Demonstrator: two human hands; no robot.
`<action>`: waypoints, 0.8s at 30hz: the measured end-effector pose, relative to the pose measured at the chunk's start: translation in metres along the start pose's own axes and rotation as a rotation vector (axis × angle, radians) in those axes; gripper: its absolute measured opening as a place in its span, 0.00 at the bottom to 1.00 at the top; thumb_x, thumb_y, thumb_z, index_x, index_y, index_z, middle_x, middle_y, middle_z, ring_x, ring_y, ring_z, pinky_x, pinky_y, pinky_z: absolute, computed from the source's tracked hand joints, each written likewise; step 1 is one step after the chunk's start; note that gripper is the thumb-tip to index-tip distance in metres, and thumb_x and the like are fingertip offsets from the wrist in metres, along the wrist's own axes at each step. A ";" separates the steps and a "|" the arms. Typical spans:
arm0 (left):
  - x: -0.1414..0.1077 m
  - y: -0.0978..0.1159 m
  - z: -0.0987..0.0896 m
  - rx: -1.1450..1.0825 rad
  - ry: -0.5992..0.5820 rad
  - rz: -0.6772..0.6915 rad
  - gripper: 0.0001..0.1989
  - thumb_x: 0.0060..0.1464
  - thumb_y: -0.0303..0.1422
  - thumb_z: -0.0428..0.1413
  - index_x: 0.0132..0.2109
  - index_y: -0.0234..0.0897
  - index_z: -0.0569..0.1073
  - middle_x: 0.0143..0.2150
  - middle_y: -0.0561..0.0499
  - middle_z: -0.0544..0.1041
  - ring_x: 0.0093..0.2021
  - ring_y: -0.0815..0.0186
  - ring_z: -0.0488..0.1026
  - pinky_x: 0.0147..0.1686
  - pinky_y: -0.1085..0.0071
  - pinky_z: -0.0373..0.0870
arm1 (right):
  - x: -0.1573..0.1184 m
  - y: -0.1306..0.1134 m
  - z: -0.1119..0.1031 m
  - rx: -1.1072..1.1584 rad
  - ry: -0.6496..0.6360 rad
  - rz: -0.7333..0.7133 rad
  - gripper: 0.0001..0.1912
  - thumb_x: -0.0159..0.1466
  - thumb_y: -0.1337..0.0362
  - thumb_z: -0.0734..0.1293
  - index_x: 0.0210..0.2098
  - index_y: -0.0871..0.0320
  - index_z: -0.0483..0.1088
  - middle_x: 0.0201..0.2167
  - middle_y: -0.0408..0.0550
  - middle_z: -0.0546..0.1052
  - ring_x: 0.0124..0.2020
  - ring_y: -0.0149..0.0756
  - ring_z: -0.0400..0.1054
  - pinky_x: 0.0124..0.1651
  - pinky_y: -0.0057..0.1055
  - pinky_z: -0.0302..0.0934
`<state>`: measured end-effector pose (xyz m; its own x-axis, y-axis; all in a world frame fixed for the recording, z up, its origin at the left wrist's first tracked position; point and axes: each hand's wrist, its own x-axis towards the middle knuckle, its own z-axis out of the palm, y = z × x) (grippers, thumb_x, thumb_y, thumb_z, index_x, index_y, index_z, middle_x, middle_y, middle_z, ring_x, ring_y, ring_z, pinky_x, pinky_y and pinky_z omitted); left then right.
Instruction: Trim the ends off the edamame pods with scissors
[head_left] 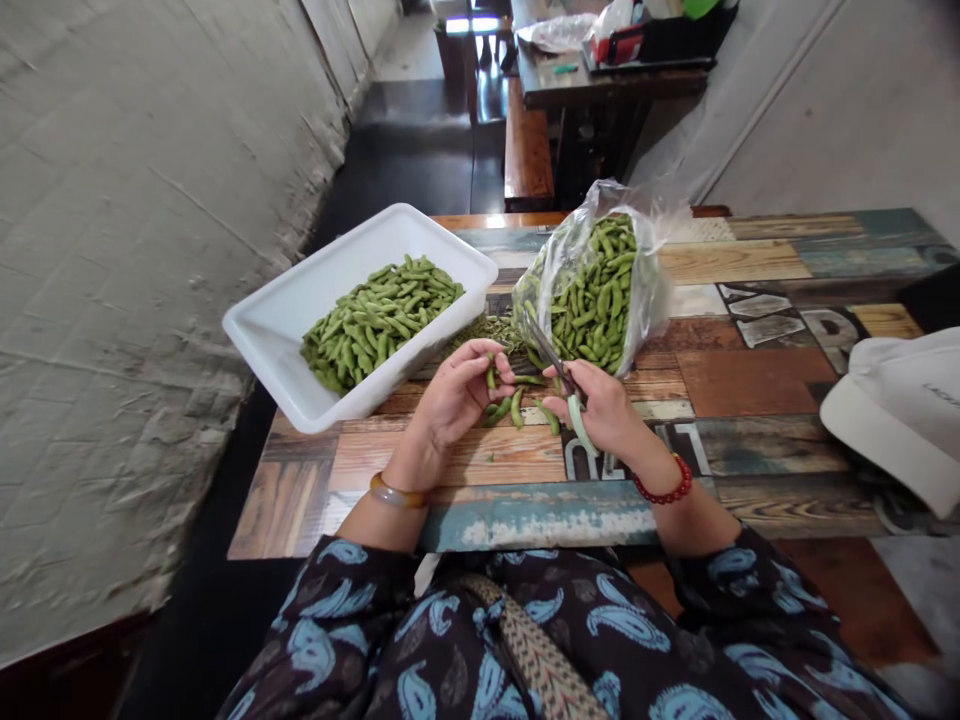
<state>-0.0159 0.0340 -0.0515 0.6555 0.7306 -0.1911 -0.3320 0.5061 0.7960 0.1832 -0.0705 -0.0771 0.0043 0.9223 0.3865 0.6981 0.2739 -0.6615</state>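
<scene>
Between the thumb and fingers of my left hand [463, 392] is a green edamame pod [491, 372]. My right hand [600, 405] grips scissors [546, 348] with pale green handles, their blades pointing up and left toward the plastic bag. A few loose pods [517, 408] lie on the table between my hands. To the left, a white plastic tub [255, 318] holds a heap of edamame pods [375, 325]. Behind my right hand stands an open clear plastic bag [651, 270] full of pods [596, 295]. Small green trimmings [491, 328] lie between tub and bag.
The patchwork wood-pattern table [750, 380] spans the front. A white cap [896, 405] rests at its right side. A rough grey wall [150, 250] runs along the left. Farther back are a wooden bench [527, 145] and another table [551, 88] with a dark tray [675, 45].
</scene>
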 end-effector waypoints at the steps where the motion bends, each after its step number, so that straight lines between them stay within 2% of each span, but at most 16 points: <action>1: 0.002 0.002 -0.003 -0.017 0.036 0.011 0.11 0.48 0.31 0.64 0.38 0.36 0.71 0.33 0.53 0.74 0.32 0.69 0.73 0.29 0.75 0.72 | 0.001 0.001 -0.001 0.008 0.026 0.013 0.13 0.68 0.56 0.67 0.47 0.56 0.70 0.35 0.49 0.74 0.36 0.41 0.70 0.43 0.38 0.67; 3: 0.005 0.001 -0.008 0.041 0.084 0.037 0.10 0.48 0.30 0.63 0.35 0.36 0.69 0.30 0.55 0.71 0.27 0.73 0.69 0.21 0.80 0.62 | 0.002 0.001 -0.004 0.028 0.062 0.031 0.13 0.67 0.56 0.68 0.47 0.57 0.70 0.35 0.48 0.75 0.36 0.40 0.71 0.43 0.37 0.68; 5: 0.009 -0.005 -0.011 0.246 0.088 0.057 0.08 0.50 0.33 0.62 0.35 0.36 0.71 0.26 0.57 0.67 0.22 0.75 0.61 0.18 0.80 0.52 | 0.003 0.001 -0.004 0.040 0.069 0.039 0.13 0.67 0.57 0.68 0.47 0.57 0.71 0.35 0.48 0.75 0.36 0.39 0.71 0.43 0.36 0.68; 7: 0.015 -0.015 -0.012 0.575 0.071 0.117 0.07 0.53 0.34 0.62 0.37 0.35 0.76 0.24 0.56 0.66 0.22 0.74 0.60 0.22 0.77 0.56 | 0.003 0.002 -0.003 0.037 0.065 0.040 0.13 0.66 0.58 0.68 0.47 0.57 0.71 0.36 0.48 0.75 0.37 0.40 0.72 0.44 0.36 0.68; 10: 0.022 -0.029 -0.010 1.084 0.084 0.323 0.06 0.52 0.29 0.61 0.39 0.35 0.79 0.29 0.51 0.72 0.32 0.67 0.67 0.35 0.71 0.64 | 0.003 0.002 0.000 0.022 0.059 0.042 0.13 0.66 0.57 0.68 0.47 0.58 0.72 0.35 0.49 0.75 0.39 0.41 0.72 0.45 0.37 0.68; 11: 0.024 -0.032 -0.009 1.206 0.079 0.365 0.06 0.52 0.28 0.61 0.39 0.36 0.80 0.31 0.50 0.73 0.35 0.65 0.69 0.37 0.70 0.65 | 0.003 0.002 0.000 0.020 0.052 0.043 0.14 0.66 0.57 0.68 0.47 0.57 0.72 0.35 0.49 0.75 0.39 0.42 0.72 0.46 0.38 0.68; 13: 0.026 -0.035 -0.005 1.367 0.026 0.360 0.07 0.54 0.27 0.59 0.40 0.37 0.80 0.35 0.48 0.75 0.37 0.63 0.70 0.40 0.68 0.65 | 0.002 0.002 0.002 0.021 0.034 0.048 0.14 0.66 0.56 0.68 0.47 0.57 0.72 0.35 0.49 0.75 0.40 0.42 0.72 0.46 0.39 0.68; 16: 0.026 -0.035 0.000 1.468 -0.040 0.289 0.05 0.56 0.28 0.58 0.38 0.37 0.79 0.37 0.45 0.75 0.37 0.62 0.71 0.39 0.67 0.65 | 0.002 0.001 0.003 0.025 0.010 0.061 0.14 0.66 0.55 0.68 0.48 0.56 0.72 0.35 0.49 0.75 0.39 0.43 0.72 0.46 0.40 0.68; 20: 0.025 -0.030 0.002 1.495 -0.007 0.266 0.02 0.54 0.27 0.59 0.33 0.36 0.76 0.35 0.46 0.74 0.36 0.62 0.70 0.37 0.68 0.64 | 0.002 0.000 0.002 0.033 -0.010 0.064 0.15 0.67 0.56 0.67 0.48 0.57 0.72 0.35 0.50 0.75 0.39 0.42 0.72 0.46 0.41 0.68; 22: 0.023 -0.025 -0.001 1.408 0.010 0.290 0.03 0.52 0.26 0.60 0.31 0.35 0.74 0.33 0.48 0.73 0.35 0.63 0.68 0.37 0.69 0.63 | 0.003 0.000 0.000 0.039 0.002 0.067 0.14 0.67 0.56 0.67 0.48 0.57 0.72 0.35 0.49 0.75 0.39 0.42 0.72 0.47 0.40 0.68; 24: 0.019 -0.018 -0.005 1.217 0.013 0.273 0.05 0.52 0.29 0.61 0.30 0.34 0.72 0.30 0.50 0.72 0.32 0.66 0.67 0.34 0.71 0.63 | 0.003 -0.001 -0.001 0.052 0.020 0.075 0.14 0.66 0.57 0.68 0.48 0.58 0.73 0.35 0.49 0.75 0.39 0.41 0.72 0.47 0.39 0.68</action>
<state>-0.0011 0.0416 -0.0723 0.6553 0.7527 0.0635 0.3915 -0.4103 0.8236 0.1836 -0.0682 -0.0744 0.0701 0.9351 0.3473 0.6571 0.2187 -0.7214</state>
